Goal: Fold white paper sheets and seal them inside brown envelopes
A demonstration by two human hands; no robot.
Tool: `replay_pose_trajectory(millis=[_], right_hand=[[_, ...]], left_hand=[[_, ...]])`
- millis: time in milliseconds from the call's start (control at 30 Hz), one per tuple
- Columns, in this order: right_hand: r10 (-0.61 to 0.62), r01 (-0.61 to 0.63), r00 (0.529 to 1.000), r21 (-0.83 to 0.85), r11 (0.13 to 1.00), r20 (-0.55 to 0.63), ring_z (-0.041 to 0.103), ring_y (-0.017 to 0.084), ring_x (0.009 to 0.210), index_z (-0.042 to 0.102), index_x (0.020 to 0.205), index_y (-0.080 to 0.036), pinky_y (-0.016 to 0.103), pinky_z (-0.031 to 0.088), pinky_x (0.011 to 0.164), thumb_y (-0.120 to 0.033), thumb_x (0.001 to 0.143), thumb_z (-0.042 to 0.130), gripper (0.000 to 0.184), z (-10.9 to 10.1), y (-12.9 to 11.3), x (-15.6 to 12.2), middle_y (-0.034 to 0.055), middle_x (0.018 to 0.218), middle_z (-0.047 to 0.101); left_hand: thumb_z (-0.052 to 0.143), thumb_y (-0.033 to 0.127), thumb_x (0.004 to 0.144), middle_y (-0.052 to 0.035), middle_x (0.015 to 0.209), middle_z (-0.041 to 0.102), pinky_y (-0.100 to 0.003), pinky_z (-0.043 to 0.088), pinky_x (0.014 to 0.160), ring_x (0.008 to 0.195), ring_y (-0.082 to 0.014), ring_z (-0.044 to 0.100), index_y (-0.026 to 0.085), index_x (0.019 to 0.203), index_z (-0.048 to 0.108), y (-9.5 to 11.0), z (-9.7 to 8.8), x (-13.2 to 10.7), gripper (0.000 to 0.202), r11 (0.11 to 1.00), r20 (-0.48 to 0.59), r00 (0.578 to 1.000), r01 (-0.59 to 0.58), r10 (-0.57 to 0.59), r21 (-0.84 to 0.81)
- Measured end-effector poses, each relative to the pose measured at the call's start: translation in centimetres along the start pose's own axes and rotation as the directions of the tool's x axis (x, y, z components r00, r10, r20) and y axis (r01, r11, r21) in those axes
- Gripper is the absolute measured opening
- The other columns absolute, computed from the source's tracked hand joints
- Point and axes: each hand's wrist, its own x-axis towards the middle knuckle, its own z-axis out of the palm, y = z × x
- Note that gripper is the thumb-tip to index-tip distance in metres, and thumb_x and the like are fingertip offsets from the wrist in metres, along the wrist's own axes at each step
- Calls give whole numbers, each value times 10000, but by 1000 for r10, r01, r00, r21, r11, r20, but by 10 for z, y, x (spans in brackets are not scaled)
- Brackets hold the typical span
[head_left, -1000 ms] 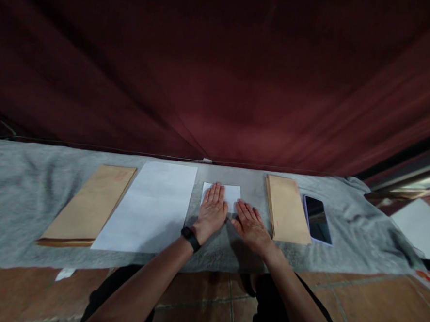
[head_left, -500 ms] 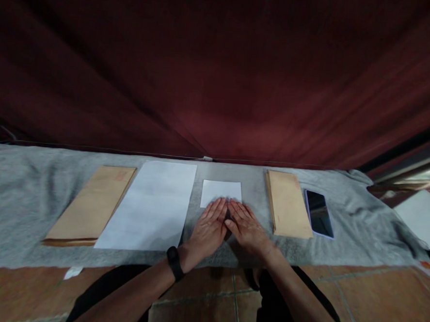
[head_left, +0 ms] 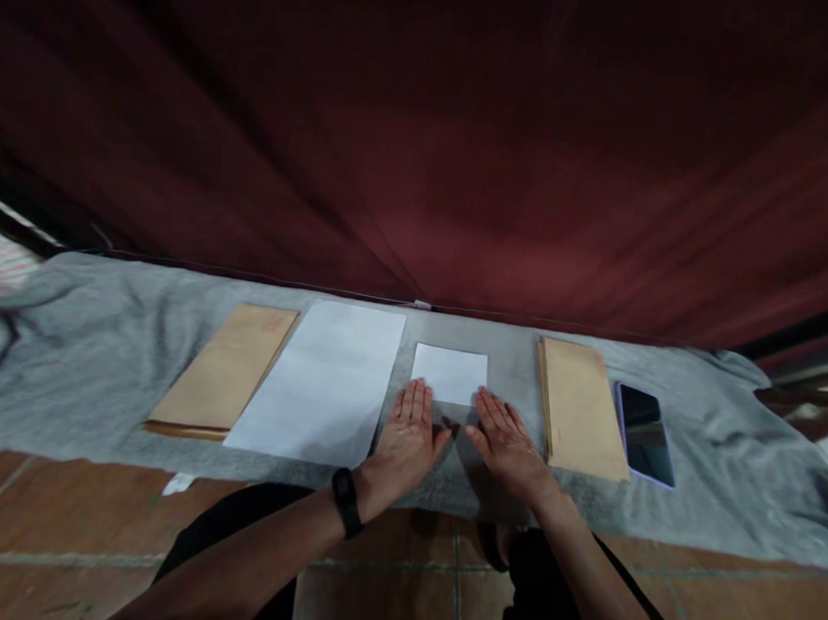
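A small folded white paper lies on the grey cloth in the middle. My left hand rests flat, fingers stretched out, its fingertips touching the paper's near left corner. My right hand lies flat too, fingers spread, fingertips at the paper's near right corner. Neither hand holds anything. A black band sits on my left wrist.
A large white sheet lies left of the small paper, with a brown envelope stack further left. On the right are another brown envelope stack and a dark phone. A red curtain hangs behind. Tiled floor lies below.
My hands slid off the small paper toward me, then moved apart to its near corners. The camera view swung slightly left.
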Motion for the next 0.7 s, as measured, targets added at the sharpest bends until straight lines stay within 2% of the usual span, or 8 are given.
replay_pose_trajectory(millis=[100,167,300,433,567,700], right_hand=[[17,-17,1000,12,1000,14,273,218,1512,334,1558,-151,468,235,1245,-527,1045,254,642,-3,3,1,109,1614,336],[29,-29,1000,24,999,-1,310,232,1498,405,1526,-147,479,242,1240,-518,1046,248,627,-6,3,5,120,1587,388],[53,-49,996,60,997,-68,387,263,1457,533,1440,-137,512,253,1224,-471,1056,202,607,-15,-3,20,133,1519,491],[16,-15,1000,83,996,-18,326,229,1489,452,1500,-159,484,234,1231,-491,1055,155,630,-12,-13,33,103,1570,424],[44,-47,997,59,997,58,218,220,1530,336,1557,-139,475,197,1239,-531,1044,145,673,-1,-16,39,107,1639,277],[106,-109,992,43,993,62,183,229,1539,298,1570,-126,468,170,1243,-533,1042,147,684,4,-14,43,107,1655,227]], left_hand=[[406,434,990,-314,1513,406,-536,323,1178,1455,-374,358,-73,1437,409,-3,-5,2,676,997,14,997,72,-72,17],[389,415,1001,-325,1495,425,-528,302,1192,1451,-371,367,-90,1408,441,-4,-10,5,651,996,13,996,88,-88,15],[361,355,1014,-254,1552,388,-500,270,1219,1494,-317,296,-22,1453,422,0,-16,15,582,998,-18,999,-40,40,-45],[366,337,1003,-202,1586,361,-472,250,1230,1506,-276,277,29,1492,378,9,-10,22,578,979,-16,984,-176,175,-99],[321,306,1005,-214,1579,368,-487,212,1235,1505,-262,282,27,1498,363,14,2,27,568,978,23,979,-199,201,-69],[292,315,1014,-199,1598,339,-505,168,1240,1518,-260,245,54,1520,340,15,7,36,572,979,55,977,-205,206,-15]])
